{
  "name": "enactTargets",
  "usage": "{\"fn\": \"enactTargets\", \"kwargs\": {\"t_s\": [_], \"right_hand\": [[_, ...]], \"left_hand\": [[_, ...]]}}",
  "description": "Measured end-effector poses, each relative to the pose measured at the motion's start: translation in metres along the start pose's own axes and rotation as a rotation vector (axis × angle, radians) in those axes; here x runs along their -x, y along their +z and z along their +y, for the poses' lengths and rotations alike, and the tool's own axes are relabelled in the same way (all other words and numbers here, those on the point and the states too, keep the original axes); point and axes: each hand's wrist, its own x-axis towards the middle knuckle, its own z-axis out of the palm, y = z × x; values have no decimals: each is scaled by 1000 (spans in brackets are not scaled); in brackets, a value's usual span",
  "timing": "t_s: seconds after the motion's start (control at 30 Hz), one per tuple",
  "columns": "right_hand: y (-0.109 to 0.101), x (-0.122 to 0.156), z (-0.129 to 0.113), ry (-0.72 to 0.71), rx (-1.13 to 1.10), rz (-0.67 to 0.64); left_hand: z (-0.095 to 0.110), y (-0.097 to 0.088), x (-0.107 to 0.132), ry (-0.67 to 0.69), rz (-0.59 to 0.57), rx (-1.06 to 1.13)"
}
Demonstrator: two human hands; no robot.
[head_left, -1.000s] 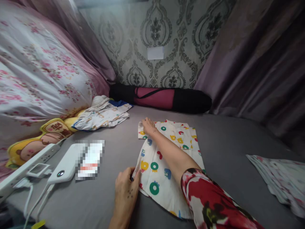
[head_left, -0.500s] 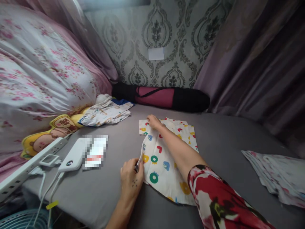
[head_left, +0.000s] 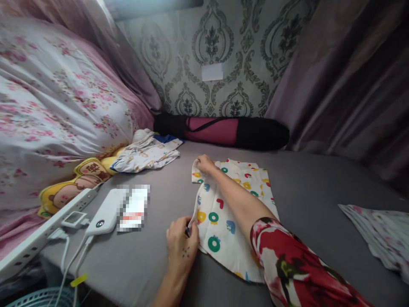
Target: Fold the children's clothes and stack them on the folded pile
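A thin, creased printed garment is pinched at its edges in the grip of left hand and right hand. Its middle is partly hidden by a forearm.

Gray surf. holds shirt, pwr bank, bag.

White garment (green, red, yellow prints), mostly flat on grey sheet

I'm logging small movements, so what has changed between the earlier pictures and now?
The sleeve corner of the white cloth top with colourful prints, flatter half a second ago, now seems slightly curled up at the right hand. The left hand still pinches the top's left edge; nothing was visibly released.
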Motion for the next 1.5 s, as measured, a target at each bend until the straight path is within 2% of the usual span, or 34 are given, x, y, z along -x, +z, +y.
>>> {"fn": "enactTargets", "kwargs": {"t_s": [0.1, 0.23, 0.4, 0.53, 0.73, 0.87, 0.97, 1.07, 1.17, 1.2, 1.27, 1.33, 1.4, 1.5], "right_hand": [[-25, 8, 16, 1, -124, 77], [-64, 32, 40, 60, -291, 115], [-102, 69, 73, 208, -812, 159], [-112, 90, 101, 288, -957, 156], [-106, 112, 128, 456, -993, 114], [-100, 119, 134, 518, -921, 85], [-95, 122, 138, 562, -782, 125], [-89, 126, 138, 574, -604, 235], [-80, 130, 132, 438, -237, 344], [-75, 130, 127, 349, -87, 337], [-65, 127, 118, 169, 156, 243], [-54, 119, 109, 67, 260, 106], [-44, 108, 103, 40, 308, 23], [-34, 91, 101, 55, 327, 7]], "left_hand": [[3, -1, 2, 75, 22, 7], [9, -1, 5, 232, 34, 50], [14, 2, 10, 421, -15, 79], [16, 7, 13, 535, -118, 78], [20, 10, 14, 680, -229, 50], [23, 8, 16, 722, -275, 52], [25, 6, 17, 706, -299, 57], [25, 4, 16, 647, -232, 48], [24, 4, 14, 576, -135, 44], [24, 4, 13, 569, -118, 47], [23, 5, 13, 593, -111, 61], [23, 6, 13, 650, -142, 67], [23, 7, 13, 707, -179, 56], [24, 7, 14, 754, -219, 39]]}}
